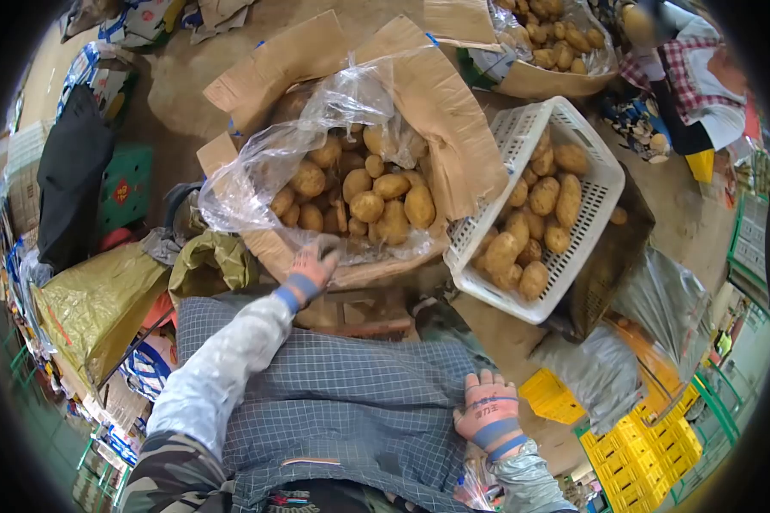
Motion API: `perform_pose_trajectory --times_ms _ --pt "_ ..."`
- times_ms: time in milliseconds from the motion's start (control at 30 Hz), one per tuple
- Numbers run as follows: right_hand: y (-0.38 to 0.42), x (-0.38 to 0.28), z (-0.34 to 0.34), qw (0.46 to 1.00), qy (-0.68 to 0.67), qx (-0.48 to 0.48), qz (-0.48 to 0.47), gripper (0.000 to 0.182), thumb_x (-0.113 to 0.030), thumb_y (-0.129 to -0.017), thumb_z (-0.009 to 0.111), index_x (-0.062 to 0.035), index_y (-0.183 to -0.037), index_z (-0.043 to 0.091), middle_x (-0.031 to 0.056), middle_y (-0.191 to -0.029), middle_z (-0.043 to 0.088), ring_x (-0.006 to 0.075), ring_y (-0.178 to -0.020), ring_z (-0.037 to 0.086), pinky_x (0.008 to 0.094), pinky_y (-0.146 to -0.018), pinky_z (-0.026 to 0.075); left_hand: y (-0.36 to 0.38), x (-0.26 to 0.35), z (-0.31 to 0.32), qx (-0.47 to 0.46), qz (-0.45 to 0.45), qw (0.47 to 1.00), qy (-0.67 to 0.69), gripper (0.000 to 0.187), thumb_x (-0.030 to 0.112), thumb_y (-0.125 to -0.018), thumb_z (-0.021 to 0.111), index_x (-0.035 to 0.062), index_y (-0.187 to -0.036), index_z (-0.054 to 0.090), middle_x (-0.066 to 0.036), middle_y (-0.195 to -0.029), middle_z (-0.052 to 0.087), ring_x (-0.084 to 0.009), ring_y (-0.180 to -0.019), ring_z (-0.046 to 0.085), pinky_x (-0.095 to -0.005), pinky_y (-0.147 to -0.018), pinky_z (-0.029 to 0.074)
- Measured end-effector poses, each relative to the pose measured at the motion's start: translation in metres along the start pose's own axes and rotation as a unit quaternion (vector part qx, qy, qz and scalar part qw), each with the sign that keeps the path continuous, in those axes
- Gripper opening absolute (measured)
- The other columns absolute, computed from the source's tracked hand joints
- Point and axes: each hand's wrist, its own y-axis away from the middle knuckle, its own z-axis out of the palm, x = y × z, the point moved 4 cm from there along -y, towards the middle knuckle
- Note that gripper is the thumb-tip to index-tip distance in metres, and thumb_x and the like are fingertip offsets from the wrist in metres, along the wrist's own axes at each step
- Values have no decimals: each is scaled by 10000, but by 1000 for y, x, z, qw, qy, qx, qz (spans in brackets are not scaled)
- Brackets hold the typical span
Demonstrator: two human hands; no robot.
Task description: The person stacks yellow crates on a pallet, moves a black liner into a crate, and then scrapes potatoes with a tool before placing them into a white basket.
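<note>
My left hand [314,267], in a pink glove with a blue cuff, reaches to the near edge of a cardboard box [351,275]. Its fingers are blurred at the box's plastic liner [261,184], so I cannot tell whether they grip anything. Loose potatoes [366,206] fill the lined box just beyond that hand. On the right side of my checked apron [342,385], my right hand [490,409] lies flat with its fingers stretched out, holding nothing.
A white perforated crate [569,282] with potatoes tilts to the box's right. Another potato box [565,85] stands at the back, near a person in a checked garment [672,73]. Olive sacks [103,299] lie on the left; yellow crates [646,453] stand at lower right.
</note>
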Motion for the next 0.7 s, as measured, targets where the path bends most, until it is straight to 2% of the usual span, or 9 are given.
perform_pose_trajectory --times_ms 167,300,367,400,433,467,567,667,700 --pt "-108 -38 20 984 -84 84 -135 522 -334 -732 675 -53 -1146 525 177 -1145 565 334 -1058 554 454 -883 421 -114 -49 42 7 -243 962 -122 619 383 -831 555 8 -1310 438 -211 -1312 489 -332 -1226 465 -391 -1020 375" --pt "-186 -47 58 989 11 42 -141 505 -291 -766 634 -38 -1182 501 195 -1195 555 320 -1111 547 465 -897 412 -142 -57 57 2 -301 947 -112 640 420 -767 649 -2 -1231 525 -232 -1215 564 -356 -1153 533 -407 -950 448" --pt "-215 -44 78 988 87 -5 -128 375 -228 -788 591 -34 -1107 552 181 -1107 624 312 -1040 606 492 -891 415 -149 -49 49 22 -298 947 -118 631 407 -734 688 -6 -1194 561 -227 -1169 595 -346 -1108 572 -421 -917 470" --pt "-221 -43 73 979 99 -47 -172 242 -169 -781 592 -62 -994 630 122 -933 681 283 -874 667 467 -741 489 -150 -43 49 -112 -271 932 -214 583 375 -710 724 15 -1150 597 -199 -1165 605 -325 -1109 576 -400 -910 479" --pt "-224 -39 69 981 90 -36 -167 242 -169 -781 592 -62 -994 630 122 -933 681 283 -874 667 467 -741 489 -150 -39 56 -242 -232 890 -308 536 343 -686 760 35 -1106 632 -171 -1161 616 -304 -1109 581 -379 -903 489" --pt "-225 -38 59 973 69 52 -213 187 -147 -773 582 -76 -934 644 110 -863 687 282 -813 675 443 -695 501 -156 -51 56 -121 -240 922 -278 603 342 -612 816 42 -1103 641 -162 -1203 598 -293 -1129 572 -377 -919 482" --pt "-208 -30 13 954 47 180 -234 128 -141 -780 569 -70 -882 597 151 -798 673 296 -793 671 385 -684 518 -159 -54 53 27 -254 939 -231 477 315 -755 665 26 -1132 630 -153 -1258 568 -266 -1191 531 -363 -963 450" --pt "-177 -23 -2 950 52 229 -204 222 -225 -799 604 -88 -974 607 140 -868 675 304 -867 658 391 -741 518 -183 -96 65 31 -122 939 -320 457 309 -805 561 27 -1160 618 -163 -1262 562 -261 -1207 518 -357 -983 431" --pt "-166 -19 3 946 40 245 -209 257 -252 -802 613 -100 -1009 610 137 -897 675 305 -893 652 390 -762 517 -149 -48 47 -13 -156 946 -285 481 324 -803 534 20 -1167 614 -179 -1259 560 -272 -1200 523 -360 -989 420"
